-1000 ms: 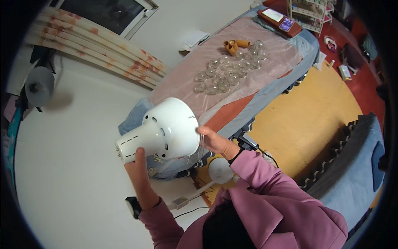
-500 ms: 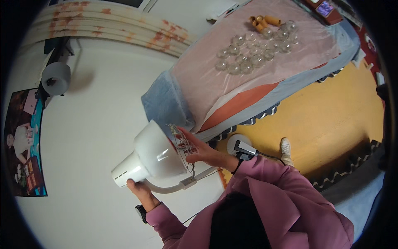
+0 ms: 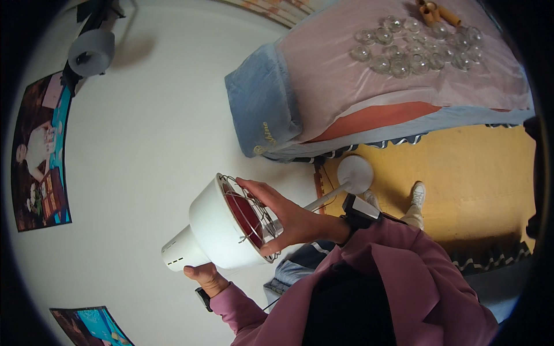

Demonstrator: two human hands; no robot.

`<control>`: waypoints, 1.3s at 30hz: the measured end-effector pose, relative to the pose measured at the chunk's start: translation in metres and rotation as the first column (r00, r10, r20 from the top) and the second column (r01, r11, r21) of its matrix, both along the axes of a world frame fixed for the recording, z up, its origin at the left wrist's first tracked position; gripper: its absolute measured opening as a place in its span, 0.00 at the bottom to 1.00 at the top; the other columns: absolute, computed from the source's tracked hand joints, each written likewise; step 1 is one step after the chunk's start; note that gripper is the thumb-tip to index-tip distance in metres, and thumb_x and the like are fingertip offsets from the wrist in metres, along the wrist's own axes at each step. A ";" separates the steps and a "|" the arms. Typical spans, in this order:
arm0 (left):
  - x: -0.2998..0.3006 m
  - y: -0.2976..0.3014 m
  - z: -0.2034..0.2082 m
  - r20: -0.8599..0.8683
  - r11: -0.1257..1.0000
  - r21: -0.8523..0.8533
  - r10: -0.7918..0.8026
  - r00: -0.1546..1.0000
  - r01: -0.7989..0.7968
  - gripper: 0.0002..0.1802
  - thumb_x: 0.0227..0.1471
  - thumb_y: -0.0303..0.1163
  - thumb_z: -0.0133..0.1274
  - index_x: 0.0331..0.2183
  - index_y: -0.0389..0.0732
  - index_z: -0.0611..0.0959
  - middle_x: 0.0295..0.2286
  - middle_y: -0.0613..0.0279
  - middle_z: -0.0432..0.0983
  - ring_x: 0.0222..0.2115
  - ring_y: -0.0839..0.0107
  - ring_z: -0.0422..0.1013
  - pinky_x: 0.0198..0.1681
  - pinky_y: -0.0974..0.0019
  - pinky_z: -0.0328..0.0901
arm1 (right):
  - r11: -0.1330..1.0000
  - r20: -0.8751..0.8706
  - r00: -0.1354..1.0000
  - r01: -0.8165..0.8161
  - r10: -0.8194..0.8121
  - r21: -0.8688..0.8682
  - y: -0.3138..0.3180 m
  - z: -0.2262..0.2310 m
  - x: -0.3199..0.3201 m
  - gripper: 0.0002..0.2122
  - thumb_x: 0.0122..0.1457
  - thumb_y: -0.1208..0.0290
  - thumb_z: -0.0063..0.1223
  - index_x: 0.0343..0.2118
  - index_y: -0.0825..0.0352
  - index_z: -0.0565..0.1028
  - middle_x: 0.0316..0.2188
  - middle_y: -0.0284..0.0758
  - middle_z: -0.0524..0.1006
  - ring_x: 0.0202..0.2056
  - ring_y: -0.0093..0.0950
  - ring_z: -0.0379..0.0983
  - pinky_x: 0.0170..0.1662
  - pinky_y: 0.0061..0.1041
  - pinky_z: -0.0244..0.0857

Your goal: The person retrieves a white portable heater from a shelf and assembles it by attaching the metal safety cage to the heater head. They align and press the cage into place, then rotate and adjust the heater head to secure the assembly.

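A white heat lamp [image 3: 216,228] with a bell-shaped shade and narrower slotted neck is in front of me, its mouth facing right. Inside the mouth a red bulb [image 3: 239,213] shows. My left hand [image 3: 206,278] holds the neck from below, thumb on the near side, other fingers mostly hidden. A wire guard [image 3: 266,224] lies across the mouth. My right hand [image 3: 294,222] spans this guard, fingers at its upper edge and thumb at the lower rim. Whether the guard sits fully on the rim I cannot tell.
The lamp's pole runs to a round white base [image 3: 355,173] on the yellow floor. A pink-covered bed [image 3: 323,86] bears glass cups [image 3: 418,60], bamboo tubes [image 3: 447,16] and a blue pillow [image 3: 259,98]. Wall pictures [image 3: 43,155] and a grey roll [image 3: 92,53] are at left.
My view has swung, so the bed sits farther up and right. The lamp's mouth has turned more toward me, showing the red bulb. Both hands stay on the lamp and guard.
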State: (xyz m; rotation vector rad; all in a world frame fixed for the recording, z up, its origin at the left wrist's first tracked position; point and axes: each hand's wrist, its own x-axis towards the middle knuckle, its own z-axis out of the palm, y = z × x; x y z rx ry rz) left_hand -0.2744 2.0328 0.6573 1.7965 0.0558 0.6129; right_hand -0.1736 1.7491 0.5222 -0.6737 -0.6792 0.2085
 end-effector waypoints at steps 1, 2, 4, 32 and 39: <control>-0.004 0.000 0.001 0.004 1.000 -0.007 0.002 1.000 -0.002 0.48 0.52 0.58 0.47 0.61 0.31 0.62 0.58 0.46 0.64 0.58 0.52 0.63 0.61 0.51 0.61 | 0.999 0.016 1.000 0.022 -0.021 -0.031 0.001 0.003 -0.003 0.60 0.39 0.56 0.72 0.70 0.65 0.40 0.66 0.46 0.48 0.68 0.42 0.45 0.69 0.38 0.43; -0.008 0.000 0.002 0.006 1.000 -0.014 0.005 1.000 -0.005 0.48 0.52 0.58 0.48 0.61 0.31 0.62 0.58 0.46 0.65 0.58 0.53 0.64 0.61 0.51 0.61 | 1.000 0.009 1.000 0.014 -0.014 -0.018 0.003 0.007 -0.005 0.60 0.38 0.55 0.71 0.70 0.65 0.41 0.66 0.47 0.47 0.68 0.44 0.44 0.68 0.39 0.43; -0.014 0.000 0.003 0.010 1.000 -0.025 0.005 1.000 -0.005 0.48 0.51 0.59 0.48 0.61 0.31 0.63 0.57 0.47 0.65 0.57 0.53 0.64 0.61 0.51 0.61 | 0.999 0.022 1.000 0.018 -0.017 -0.043 0.005 0.013 -0.010 0.60 0.37 0.55 0.71 0.70 0.65 0.41 0.65 0.48 0.47 0.68 0.45 0.43 0.68 0.40 0.43; -0.038 0.013 0.009 0.017 0.997 -0.079 -0.024 1.000 0.025 0.50 0.46 0.64 0.59 0.59 0.36 0.68 0.53 0.53 0.71 0.52 0.54 0.70 0.56 0.52 0.66 | 0.980 0.132 0.980 0.163 -0.148 -0.113 0.024 0.011 -0.014 0.62 0.33 0.59 0.75 0.70 0.65 0.44 0.66 0.46 0.48 0.68 0.44 0.44 0.69 0.39 0.44; -0.029 0.023 0.006 0.015 0.998 -0.063 -0.024 1.000 0.025 0.52 0.43 0.64 0.61 0.59 0.37 0.68 0.53 0.53 0.71 0.52 0.54 0.70 0.55 0.52 0.67 | 0.981 0.124 0.988 0.108 -0.089 -0.161 0.022 0.018 -0.017 0.60 0.35 0.53 0.72 0.70 0.65 0.44 0.66 0.53 0.48 0.67 0.51 0.43 0.67 0.44 0.46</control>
